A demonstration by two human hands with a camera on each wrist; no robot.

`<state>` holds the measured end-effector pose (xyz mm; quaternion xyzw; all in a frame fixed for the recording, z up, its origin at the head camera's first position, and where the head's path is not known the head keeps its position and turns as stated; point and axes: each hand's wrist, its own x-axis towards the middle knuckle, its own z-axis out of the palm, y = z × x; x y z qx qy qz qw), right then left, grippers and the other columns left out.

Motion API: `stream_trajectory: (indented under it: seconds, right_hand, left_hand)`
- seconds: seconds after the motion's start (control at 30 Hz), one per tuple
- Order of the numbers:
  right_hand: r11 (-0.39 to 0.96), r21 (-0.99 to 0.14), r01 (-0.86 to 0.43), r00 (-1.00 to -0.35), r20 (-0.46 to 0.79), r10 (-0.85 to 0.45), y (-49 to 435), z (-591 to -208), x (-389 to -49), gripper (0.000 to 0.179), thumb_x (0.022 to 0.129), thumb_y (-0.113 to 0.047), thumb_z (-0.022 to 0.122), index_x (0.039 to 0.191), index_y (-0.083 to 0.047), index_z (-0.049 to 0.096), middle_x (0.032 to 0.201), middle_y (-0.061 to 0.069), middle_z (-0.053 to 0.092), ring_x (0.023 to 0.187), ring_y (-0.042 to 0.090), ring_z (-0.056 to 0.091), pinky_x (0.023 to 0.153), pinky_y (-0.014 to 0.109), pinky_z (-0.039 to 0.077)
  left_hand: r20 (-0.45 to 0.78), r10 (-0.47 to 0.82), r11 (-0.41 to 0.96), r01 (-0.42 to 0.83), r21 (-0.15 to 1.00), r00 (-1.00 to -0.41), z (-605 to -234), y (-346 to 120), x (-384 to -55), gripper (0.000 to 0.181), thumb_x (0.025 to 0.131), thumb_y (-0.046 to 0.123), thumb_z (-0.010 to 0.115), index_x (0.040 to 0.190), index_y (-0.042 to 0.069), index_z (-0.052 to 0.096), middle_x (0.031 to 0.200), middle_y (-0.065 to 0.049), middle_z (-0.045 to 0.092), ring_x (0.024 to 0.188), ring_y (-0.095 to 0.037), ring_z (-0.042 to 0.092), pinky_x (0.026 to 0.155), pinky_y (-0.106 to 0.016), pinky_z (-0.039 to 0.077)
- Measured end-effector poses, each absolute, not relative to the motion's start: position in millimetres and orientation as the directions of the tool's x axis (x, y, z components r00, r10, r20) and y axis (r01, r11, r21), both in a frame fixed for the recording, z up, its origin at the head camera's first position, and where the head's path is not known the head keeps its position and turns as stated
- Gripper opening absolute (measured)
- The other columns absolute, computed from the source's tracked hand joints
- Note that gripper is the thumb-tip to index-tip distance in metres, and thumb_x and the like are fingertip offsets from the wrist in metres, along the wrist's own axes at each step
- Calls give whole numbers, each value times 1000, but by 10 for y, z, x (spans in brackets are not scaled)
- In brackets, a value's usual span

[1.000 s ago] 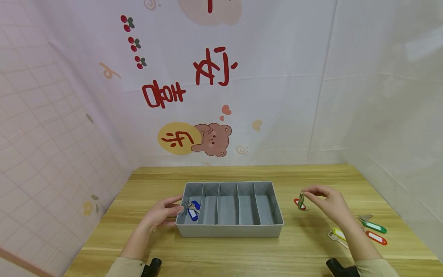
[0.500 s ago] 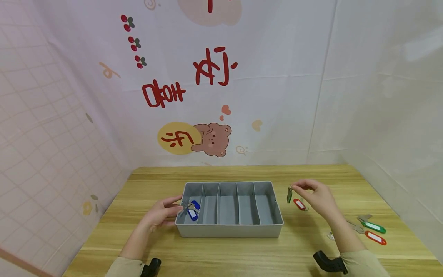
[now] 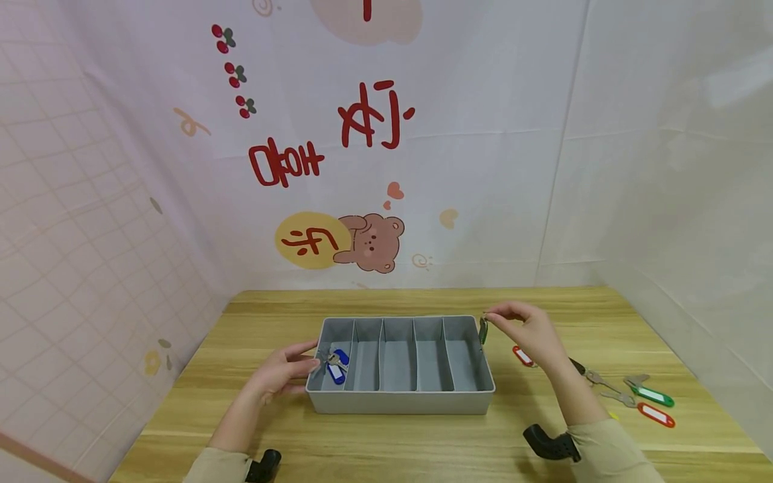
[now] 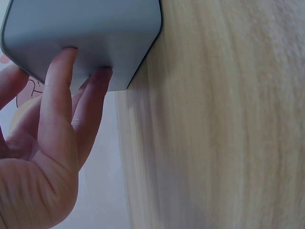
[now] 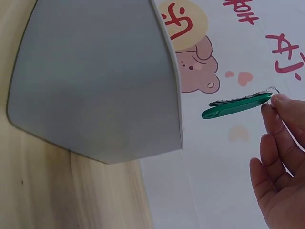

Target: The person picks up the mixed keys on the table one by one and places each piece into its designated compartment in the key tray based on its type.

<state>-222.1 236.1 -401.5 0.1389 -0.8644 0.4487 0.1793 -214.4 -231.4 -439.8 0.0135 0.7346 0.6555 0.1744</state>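
A grey tray (image 3: 400, 402) split into compartments stands on the table. My left hand (image 3: 282, 373) holds its left end, thumb over the rim; in the left wrist view the fingertips (image 4: 106, 72) press its outer wall. Keys with blue tags (image 3: 336, 372) lie in the leftmost compartment. My right hand (image 3: 531, 334) pinches the ring of a key with a green tag (image 3: 483, 331), which hangs at the tray's right rim. The right wrist view shows the green tag (image 5: 233, 109) and its key dangling from thumb and forefinger, beside the tray wall (image 5: 95, 86).
Right of the tray lies a red-tagged key (image 3: 523, 356), partly behind the right hand. Farther right are a green-tagged key (image 3: 649, 391), a red tag (image 3: 655, 414) and several other keys (image 3: 622, 398), some hidden by the forearm. A printed cloth (image 3: 483, 168) hangs behind the table.
My right hand has carried the green-tagged key left and up, from beside the red-tagged key to the tray's right rim. The left hand and tray have stayed in place.
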Motion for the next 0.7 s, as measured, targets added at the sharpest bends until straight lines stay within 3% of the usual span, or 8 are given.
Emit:
stream_trajectory:
  seconds: [0.23,0.5,0.7]
  right_hand:
    - [514,-746,-424,-894,436,-104,2256,-4040,-2298,13,93,-25,72,99,-14,76,95,-3,72,91,8,62,79,32,51]
    - [472,-773,-424,-900,417,-126,2083,-4000,-2352,12,92,-21,74,98,-11,76,94,-1,71,91,16,63,83,45,50]
    - [441,-789,-428,-900,415,-131,1934,-3946,-2356,12,91,-19,74,98,-10,75,93,0,72,91,16,63,80,36,51]
  left_hand:
    - [-243,236,159,-209,965,-941,-4386,-2316,-2146,69,95,12,67,152,-2,32,137,-33,47,109,-36,63,78,-46,59]
    - [-243,245,148,-211,966,-939,-4380,-2306,-2143,67,96,9,65,153,-2,31,135,-33,48,108,-35,64,79,-47,59]
    - [-248,221,157,-217,963,-943,-4379,-2299,-2144,67,95,10,67,152,-2,33,135,-33,49,109,-37,63,78,-46,59]
